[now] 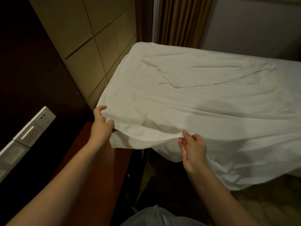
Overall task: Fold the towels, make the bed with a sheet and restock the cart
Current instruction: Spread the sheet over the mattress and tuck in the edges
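the sheet (195, 103) is white, thin and creased. reading it from left to right, you see a lifted corner at the head end, a smoother middle band, a turned-back flap with sharp fold lines further up, and a loose skirt hanging off the near side at the right. it lies spread over the top of the bed (244, 66) as far as the frame shows.

your left hand (101, 123) is closed round the hem at the near left corner, with its fingers curled into the cloth. this corner is held up above the reddish wooden nightstand (97, 160). from that hand the hem runs rightward as a raised ridge to your right hand (193, 150), which pinches the same edge between thumb and fingertips. the cloth between the two hands sags in a shallow pocket below the ridge.

the long axis of the sheet runs from the padded wall panel (91, 46) at the left out toward the right edge of the frame. the held hem lies roughly along that axis.
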`<action>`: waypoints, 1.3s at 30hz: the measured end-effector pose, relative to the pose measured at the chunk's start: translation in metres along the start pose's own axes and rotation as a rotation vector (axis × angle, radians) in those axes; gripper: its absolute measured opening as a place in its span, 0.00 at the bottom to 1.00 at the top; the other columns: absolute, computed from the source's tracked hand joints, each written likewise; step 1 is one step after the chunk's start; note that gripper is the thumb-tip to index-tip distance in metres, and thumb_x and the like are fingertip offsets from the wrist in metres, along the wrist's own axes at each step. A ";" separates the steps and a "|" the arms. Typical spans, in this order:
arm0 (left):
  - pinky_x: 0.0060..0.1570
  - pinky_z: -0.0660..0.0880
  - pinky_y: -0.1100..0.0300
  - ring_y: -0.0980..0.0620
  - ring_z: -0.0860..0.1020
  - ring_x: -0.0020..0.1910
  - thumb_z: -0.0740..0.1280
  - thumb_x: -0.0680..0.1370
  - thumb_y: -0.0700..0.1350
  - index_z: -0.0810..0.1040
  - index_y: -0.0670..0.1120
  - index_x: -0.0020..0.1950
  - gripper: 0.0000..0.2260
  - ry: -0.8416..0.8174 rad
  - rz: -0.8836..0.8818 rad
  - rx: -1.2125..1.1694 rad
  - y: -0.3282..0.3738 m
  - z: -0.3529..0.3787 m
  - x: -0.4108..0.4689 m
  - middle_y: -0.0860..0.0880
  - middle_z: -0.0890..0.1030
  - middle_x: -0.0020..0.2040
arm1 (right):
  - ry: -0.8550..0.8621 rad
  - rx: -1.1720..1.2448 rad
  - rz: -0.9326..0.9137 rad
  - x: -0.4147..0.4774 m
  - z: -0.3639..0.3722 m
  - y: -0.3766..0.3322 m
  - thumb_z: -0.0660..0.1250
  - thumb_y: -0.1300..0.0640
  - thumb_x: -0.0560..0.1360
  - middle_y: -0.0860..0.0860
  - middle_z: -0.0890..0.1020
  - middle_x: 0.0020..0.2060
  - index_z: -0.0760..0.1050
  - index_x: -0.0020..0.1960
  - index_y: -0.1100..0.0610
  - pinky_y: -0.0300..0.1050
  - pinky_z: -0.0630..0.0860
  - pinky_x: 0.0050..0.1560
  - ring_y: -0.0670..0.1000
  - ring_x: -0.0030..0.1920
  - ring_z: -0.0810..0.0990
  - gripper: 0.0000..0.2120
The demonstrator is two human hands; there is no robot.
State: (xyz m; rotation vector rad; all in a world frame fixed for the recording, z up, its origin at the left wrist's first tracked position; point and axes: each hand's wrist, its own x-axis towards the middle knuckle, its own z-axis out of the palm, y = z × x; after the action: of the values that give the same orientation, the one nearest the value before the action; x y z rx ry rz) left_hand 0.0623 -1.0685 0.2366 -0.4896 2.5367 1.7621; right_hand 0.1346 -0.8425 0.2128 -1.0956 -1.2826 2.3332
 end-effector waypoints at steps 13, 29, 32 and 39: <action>0.24 0.74 0.65 0.49 0.73 0.37 0.50 0.75 0.24 0.77 0.40 0.46 0.19 -0.566 -0.578 -0.489 0.019 0.070 -0.060 0.43 0.73 0.40 | 0.036 0.033 -0.072 -0.027 0.019 0.018 0.68 0.65 0.75 0.48 0.70 0.22 0.65 0.33 0.58 0.35 0.69 0.28 0.43 0.24 0.69 0.16; 0.43 0.70 0.69 0.58 0.71 0.42 0.64 0.74 0.45 0.78 0.47 0.58 0.13 -0.657 0.453 0.487 0.022 0.080 -0.096 0.53 0.68 0.45 | 0.066 0.040 0.008 -0.053 0.005 0.023 0.69 0.62 0.74 0.57 0.79 0.31 0.73 0.39 0.64 0.41 0.75 0.33 0.51 0.31 0.77 0.08; 0.36 0.63 0.64 0.56 0.68 0.41 0.63 0.76 0.43 0.79 0.43 0.52 0.08 -0.531 0.661 0.621 0.020 0.086 -0.098 0.53 0.66 0.42 | 0.081 0.031 0.008 -0.058 0.004 0.028 0.69 0.62 0.74 0.56 0.77 0.30 0.72 0.38 0.64 0.42 0.74 0.32 0.52 0.32 0.76 0.10; 0.37 0.62 0.58 0.50 0.67 0.37 0.52 0.76 0.45 0.78 0.41 0.44 0.16 -0.450 0.893 0.677 0.008 0.096 -0.102 0.51 0.65 0.38 | 0.123 0.052 0.018 -0.062 -0.005 0.030 0.70 0.60 0.73 0.57 0.75 0.33 0.71 0.39 0.62 0.46 0.72 0.39 0.53 0.37 0.74 0.10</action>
State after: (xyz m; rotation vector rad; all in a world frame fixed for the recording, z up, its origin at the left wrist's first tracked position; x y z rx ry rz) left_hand 0.1412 -0.9535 0.2278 1.0530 2.8796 0.7634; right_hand 0.1837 -0.8903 0.2177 -1.2175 -1.1672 2.2598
